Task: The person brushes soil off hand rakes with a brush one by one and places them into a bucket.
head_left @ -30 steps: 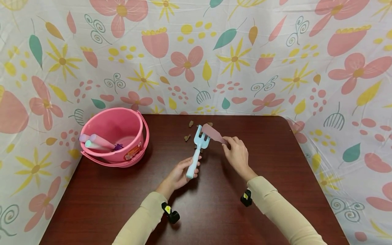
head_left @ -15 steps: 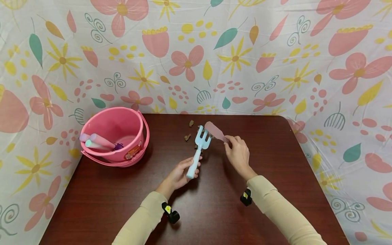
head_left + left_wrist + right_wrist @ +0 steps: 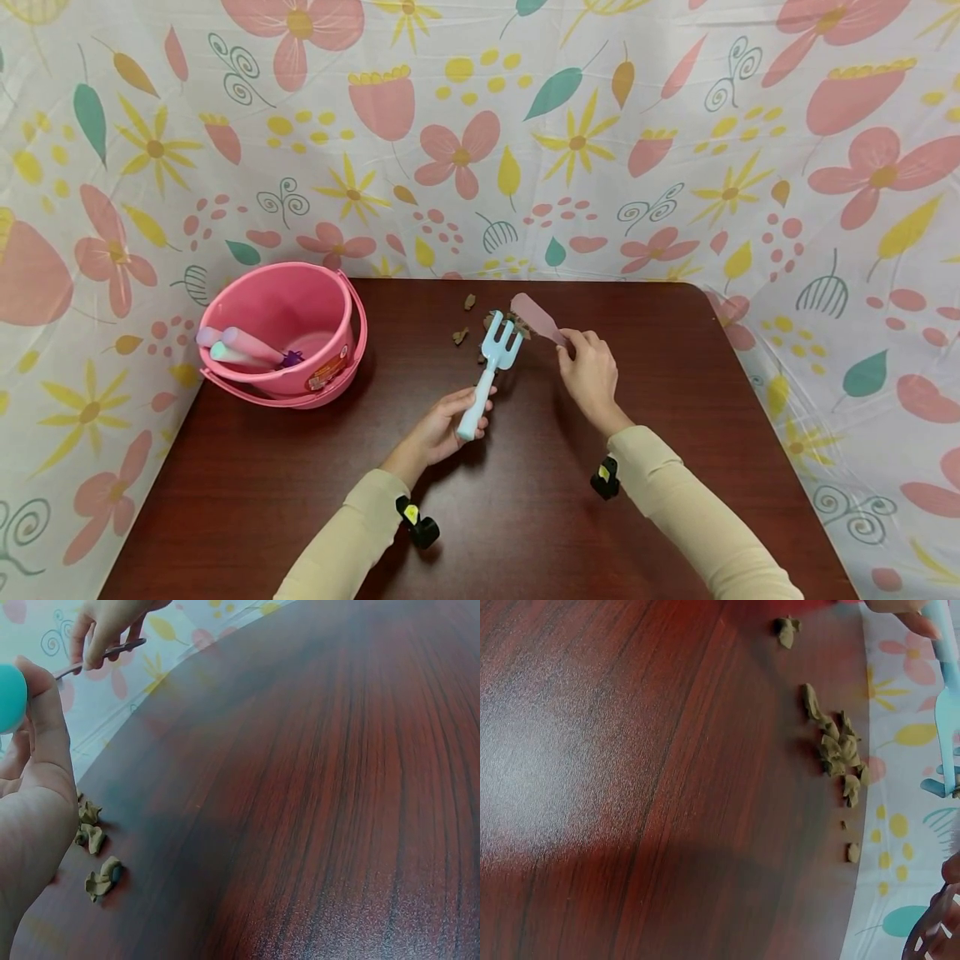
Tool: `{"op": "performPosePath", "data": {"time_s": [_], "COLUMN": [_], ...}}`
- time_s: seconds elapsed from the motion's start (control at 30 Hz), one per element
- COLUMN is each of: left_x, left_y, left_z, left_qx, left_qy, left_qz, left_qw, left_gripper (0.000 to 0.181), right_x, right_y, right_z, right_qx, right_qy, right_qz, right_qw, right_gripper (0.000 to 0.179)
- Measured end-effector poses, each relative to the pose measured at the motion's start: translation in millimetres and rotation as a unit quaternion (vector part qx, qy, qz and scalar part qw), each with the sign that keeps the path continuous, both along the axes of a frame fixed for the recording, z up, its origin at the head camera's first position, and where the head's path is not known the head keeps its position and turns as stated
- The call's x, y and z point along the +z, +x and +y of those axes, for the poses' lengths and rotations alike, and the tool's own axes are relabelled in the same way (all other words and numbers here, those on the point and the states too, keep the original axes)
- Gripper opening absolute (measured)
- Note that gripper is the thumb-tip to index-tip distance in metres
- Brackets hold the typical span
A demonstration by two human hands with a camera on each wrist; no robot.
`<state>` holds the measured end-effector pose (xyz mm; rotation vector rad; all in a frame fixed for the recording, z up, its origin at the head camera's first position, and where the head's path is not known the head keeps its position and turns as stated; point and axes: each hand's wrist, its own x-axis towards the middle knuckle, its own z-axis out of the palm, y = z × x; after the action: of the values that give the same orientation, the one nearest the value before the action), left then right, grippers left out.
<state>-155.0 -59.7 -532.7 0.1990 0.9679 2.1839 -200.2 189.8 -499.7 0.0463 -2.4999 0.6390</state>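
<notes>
My left hand [image 3: 438, 429] grips the handle of a light blue toy garden fork [image 3: 496, 350], its tines pointing away from me above the table. With thumb and fingers my right hand [image 3: 590, 373] pinches the narrow end of a flat pink scraper [image 3: 534, 317], whose blade lies just right of the tines. Olive-brown clay-like bits [image 3: 519, 326] show at the tines. In the right wrist view a small one touches the fork [image 3: 946, 712]. More bits [image 3: 840, 750] lie on the table below, partly hidden by the fork in the head view.
A pink bucket [image 3: 330, 358] stands at the table's back left, its handle lowered. Several pastel handles [image 3: 251, 344] and a small purple piece lie inside. Two loose brown bits [image 3: 461, 335] lie left of the fork. A patterned curtain [image 3: 457, 225] borders the dark wooden table [image 3: 495, 517].
The scraper has shifted right, off the tines, together with my right hand. Brown bits at the tines have come into sight. The fork has moved only slightly right.
</notes>
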Motion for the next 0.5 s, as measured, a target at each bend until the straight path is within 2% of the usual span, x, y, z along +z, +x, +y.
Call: {"op": "performPosePath", "data": {"time_s": [0.2,0.3,0.5], "left_x": [-1.2,-1.9,-2.5], "left_y": [0.7,0.3,-2.0], "left_z": [-0.2,-1.1,-2.3], "left_qx": [-0.007,-0.005,0.013], "left_qy": [-0.004,-0.002,-0.012], "left_qz": [0.004,0.002,0.001], "left_qw": [1.0,1.0,0.9998], "left_gripper": [0.049,0.051,0.053], "right_x": [0.8,2.0,1.8], "right_y": [0.6,1.8,5.6], "right_z": [6.5,8.4,5.1], "right_qx": [-0.021,-0.018,0.037], "right_qy": [-0.005,-0.015,-0.004], "right_qz": [-0.011,-0.009,0.029], "right_qw": [0.9997,0.9997,0.9989], "right_gripper": [0.023,0.024,0.025]}}
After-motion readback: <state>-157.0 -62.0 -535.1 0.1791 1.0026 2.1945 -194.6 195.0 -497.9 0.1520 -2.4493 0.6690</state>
